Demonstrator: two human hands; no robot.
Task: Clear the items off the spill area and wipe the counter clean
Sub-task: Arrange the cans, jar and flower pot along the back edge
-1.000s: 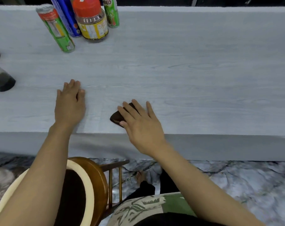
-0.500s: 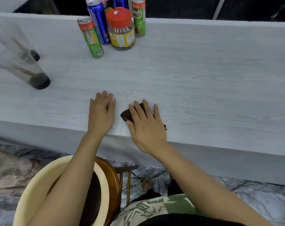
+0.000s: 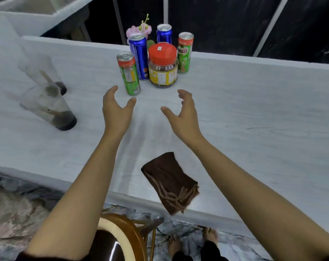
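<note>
Counter (image 3: pixel 254 113): pale grey, wood-grain finish, running the width of the view.

Near glass (image 3: pixel 52 112): far left, clear, tilted in the wide-angle view, dark residue at the base, a wooden stick inside. Blurred.

Far glass (image 3: pixel 45 76): just behind the near one, same kind, dark base, blurred.

Left hand (image 3: pixel 116 110): over the counter, palm turned inward, fingers and thumb spread wide, nothing in it. Thumb tip near the base of the green can.

Green can (image 3: pixel 129 74): red band at the top, small print not readable. Front of the cluster.

Blue can (image 3: pixel 138 55): tall, behind the green can; label text not legible.

Pink flower (image 3: pixel 139 31): behind the cans, at the counter's back edge.

Jar (image 3: pixel 163 65): clear, red lid with a small white sticker, yellow label, writing too small to read. Centre of the cluster.

Second blue can (image 3: pixel 164 33): behind the jar.

Milo can (image 3: pixel 184 53): green, "MILO" legible, right of the jar.

Brown cloth (image 3: pixel 171 182): folded, dark brown with lighter tan edging, lying on the near edge of the counter, one corner overhanging. Between the two forearms, well short of both hands, touched by neither.

Right hand (image 3: pixel 184 113): palm inward facing the left, fingers curled and spread, empty, just in front of the jar.
</note>
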